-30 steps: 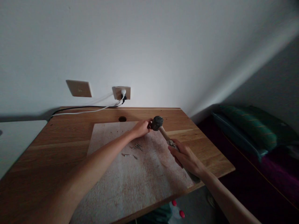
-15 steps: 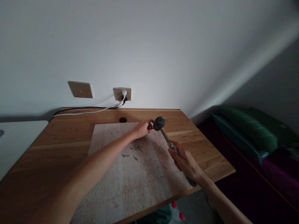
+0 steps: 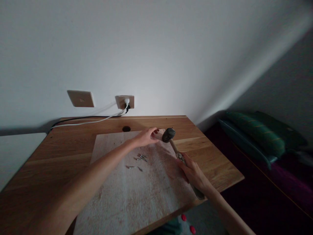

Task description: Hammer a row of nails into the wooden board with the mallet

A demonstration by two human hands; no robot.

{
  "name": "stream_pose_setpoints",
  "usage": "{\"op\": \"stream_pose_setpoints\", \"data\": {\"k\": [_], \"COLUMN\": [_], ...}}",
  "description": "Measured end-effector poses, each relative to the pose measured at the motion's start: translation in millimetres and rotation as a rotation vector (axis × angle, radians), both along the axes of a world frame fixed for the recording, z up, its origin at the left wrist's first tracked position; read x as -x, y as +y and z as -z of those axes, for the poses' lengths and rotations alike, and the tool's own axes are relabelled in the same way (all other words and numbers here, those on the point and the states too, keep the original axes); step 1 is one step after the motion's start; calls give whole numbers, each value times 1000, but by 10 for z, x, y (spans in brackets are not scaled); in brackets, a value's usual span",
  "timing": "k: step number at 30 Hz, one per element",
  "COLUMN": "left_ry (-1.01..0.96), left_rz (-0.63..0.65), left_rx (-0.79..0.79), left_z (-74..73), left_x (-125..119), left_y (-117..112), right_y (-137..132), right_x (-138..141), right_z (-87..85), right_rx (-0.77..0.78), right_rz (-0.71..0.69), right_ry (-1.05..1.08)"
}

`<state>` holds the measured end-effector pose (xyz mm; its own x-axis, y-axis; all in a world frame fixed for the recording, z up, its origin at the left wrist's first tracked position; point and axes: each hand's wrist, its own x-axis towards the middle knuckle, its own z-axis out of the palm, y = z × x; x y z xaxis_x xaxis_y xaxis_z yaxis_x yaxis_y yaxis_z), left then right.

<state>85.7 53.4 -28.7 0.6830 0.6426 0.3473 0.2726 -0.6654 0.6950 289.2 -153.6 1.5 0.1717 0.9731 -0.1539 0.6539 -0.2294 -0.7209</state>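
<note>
Gripping hand: the hammer (image 3: 174, 146) is held by its handle in the closed right hand (image 3: 193, 172), its head seen just beside the left hand (image 3: 146, 136).
Left hand: fingers are partly curled; whether anything is pinched cannot be told.
Metal pieces (image 3: 143, 158): scattered on the pale board (image 3: 127, 195).
Board: laid on the wooden desk (image 3: 217, 163).

Bare arms (image 3: 105, 173), dk green cloth (image 3: 168, 227)

Both slim, tapering fwd, bare as far as seen. L hand (image 3: 146, 136) & R hand (image 3: 193, 173) bare too. Cloth at btm edge, partly in view, too dim to ID.
</note>
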Motion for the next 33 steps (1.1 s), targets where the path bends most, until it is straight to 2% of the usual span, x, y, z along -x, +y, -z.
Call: {"op": "stream_pose_setpoints", "data": {"k": [3, 7, 11, 15, 18, 21, 25, 29, 33], "left_ry": [113, 358, 412, 426, 297, 85, -91, -60, 6], "left_rz": [92, 319, 345, 332, 316, 192, 6, -44, -55], "left_rx": [-99, -87, -62, -40, -63, -38, 63, 51, -9], "left_z": [-184, -398, -451, -420, -386, -315, -128, 55, 87], "left_x": [208, 449, 490, 437, 403, 354, 265, 225, 238], "left_y": [-90, -305, -466, -463, -342, -162, -3, -14, -64], "right_y": [-7, -18, -26, -31, -32, -33, -34, -33, -27], "right_x": [20, 48, 58, 56, 55, 56, 50, 32, 11], "right_z": [3, -9, -13, -8, -8, -8, 4, 23, 37], "right_rx": [-1, 13, 16, 4, 4, 0, -15, -5, 2], "right_rz": [9, 23, 31, 19, 19, 19, 18, 23, 29], "right_ry": [-26, -48, -46, -47, -34, -37, -44, -64, -98]}}
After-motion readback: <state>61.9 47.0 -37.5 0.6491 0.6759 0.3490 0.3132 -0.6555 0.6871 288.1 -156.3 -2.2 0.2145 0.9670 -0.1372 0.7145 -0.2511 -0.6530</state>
